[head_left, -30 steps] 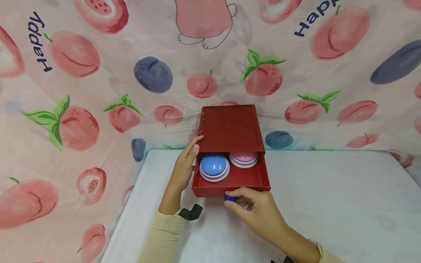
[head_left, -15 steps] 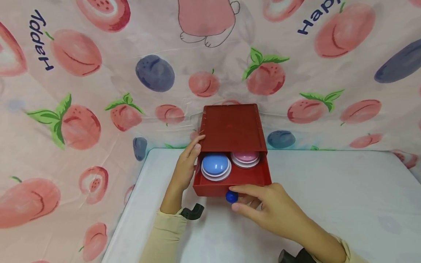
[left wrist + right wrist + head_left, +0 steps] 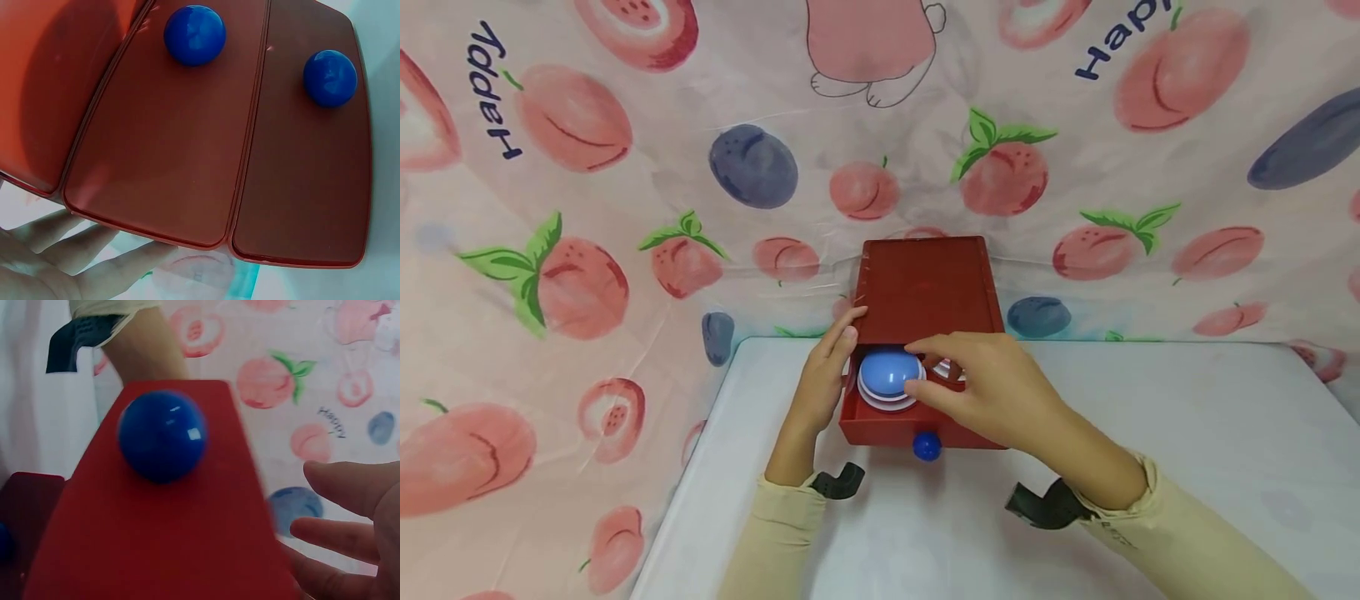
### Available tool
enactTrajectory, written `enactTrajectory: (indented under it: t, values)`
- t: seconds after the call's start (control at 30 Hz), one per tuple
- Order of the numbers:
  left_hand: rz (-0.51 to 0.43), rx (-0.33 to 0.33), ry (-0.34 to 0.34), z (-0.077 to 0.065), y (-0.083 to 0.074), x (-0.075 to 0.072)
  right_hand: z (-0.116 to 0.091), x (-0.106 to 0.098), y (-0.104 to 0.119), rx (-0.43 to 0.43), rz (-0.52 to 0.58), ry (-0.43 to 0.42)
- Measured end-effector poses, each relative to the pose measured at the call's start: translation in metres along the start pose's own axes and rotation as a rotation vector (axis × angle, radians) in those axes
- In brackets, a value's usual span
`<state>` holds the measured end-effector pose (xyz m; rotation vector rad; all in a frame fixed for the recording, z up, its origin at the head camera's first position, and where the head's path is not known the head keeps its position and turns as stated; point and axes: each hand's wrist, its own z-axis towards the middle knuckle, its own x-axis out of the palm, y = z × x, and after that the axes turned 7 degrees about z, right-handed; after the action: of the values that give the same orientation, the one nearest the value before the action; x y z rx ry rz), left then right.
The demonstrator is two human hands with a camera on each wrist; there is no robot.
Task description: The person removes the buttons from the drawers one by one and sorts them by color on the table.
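In the head view a red drawer cabinet (image 3: 928, 287) has its top drawer (image 3: 880, 431) pulled out, with a round blue knob (image 3: 927, 446) on the front. Inside lies a blue domed push button (image 3: 887, 373) on a white base. Right of it a second round thing (image 3: 951, 371) is mostly covered by my right hand; only white parts show. That right hand (image 3: 1000, 383) is over the drawer, thumb and forefinger spread at the blue button's right edge; contact cannot be told. My left hand (image 3: 816, 383) rests against the cabinet's left side, fingers extended.
Below the open drawer, other drawer fronts (image 3: 156, 144) carry blue knobs (image 3: 330, 78) in the left wrist view. The cabinet stands on a white table (image 3: 1150, 450), close to a fruit-printed cloth (image 3: 925, 183) behind. Black wrist straps (image 3: 1047, 504) sit below the hands.
My right hand has let go of the drawer's blue knob and moved up and over the drawer to the blue button. The left hand stays against the cabinet.
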<state>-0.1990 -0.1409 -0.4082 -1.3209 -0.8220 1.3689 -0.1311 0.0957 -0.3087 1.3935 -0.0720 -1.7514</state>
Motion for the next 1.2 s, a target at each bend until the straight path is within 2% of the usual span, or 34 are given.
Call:
enactTrajectory:
  t: [0.17,0.37,0.53,0.77,1.03,1.2]
  values:
    - [0.001,0.012,0.008,0.002,0.001,0.000,0.015,0.018,-0.003,0.069,-0.045,0.067]
    - [0.006,0.016,0.009,0.002,0.000,0.000,0.022,0.032,-0.004,0.106,-0.083,0.091]
    - [0.019,0.011,0.014,0.000,-0.003,0.001,0.026,0.035,-0.003,0.130,-0.116,0.130]
    - [0.020,0.029,0.009,0.001,-0.004,0.001,0.032,0.038,-0.005,0.186,-0.098,0.212]
    - [0.009,-0.018,0.014,-0.001,-0.003,-0.001,0.033,0.038,-0.003,0.200,-0.132,0.190]
    - [0.010,-0.027,0.018,-0.002,-0.002,-0.002,0.032,0.040,-0.004,0.196,-0.088,0.225]
